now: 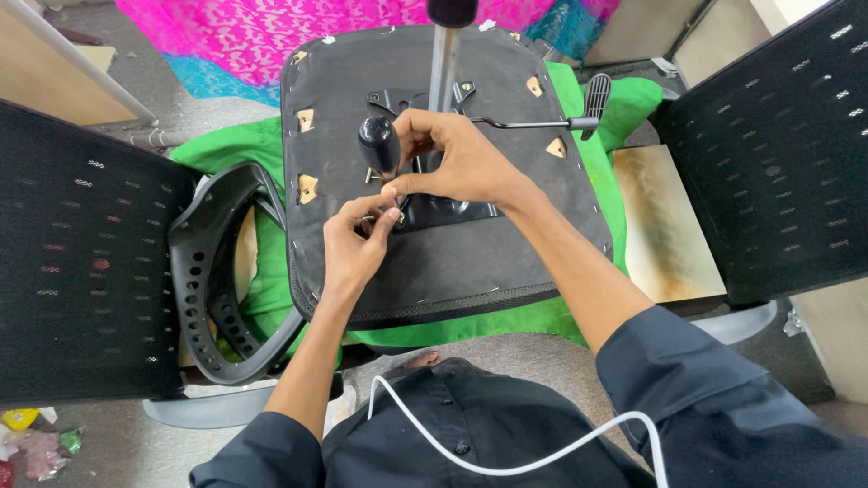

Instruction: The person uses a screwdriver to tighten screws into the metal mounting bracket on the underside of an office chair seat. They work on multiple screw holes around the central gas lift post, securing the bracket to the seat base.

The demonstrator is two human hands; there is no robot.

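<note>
Head view: black-handled screwdriver [378, 145] stands upright on the black seat underside [470, 262].

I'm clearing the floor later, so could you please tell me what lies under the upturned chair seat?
A green cloth spreads beneath the upturned chair seat, showing along its edges; whatever lies under its middle is covered.

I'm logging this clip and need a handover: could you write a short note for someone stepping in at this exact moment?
Right hand: gripping a black-handled screwdriver, tip down at the metal mechanism plate.
Left hand: fingertips pinching something small at the tip; too small to identify.
Seat pan: upside down on green cloth, gas column upright, lever to the right.
Armrest frame lies loose on the left; mesh panels on both sides.
Done: plate sits on the seat.
Left: whether it is fastened cannot be seen.
</note>
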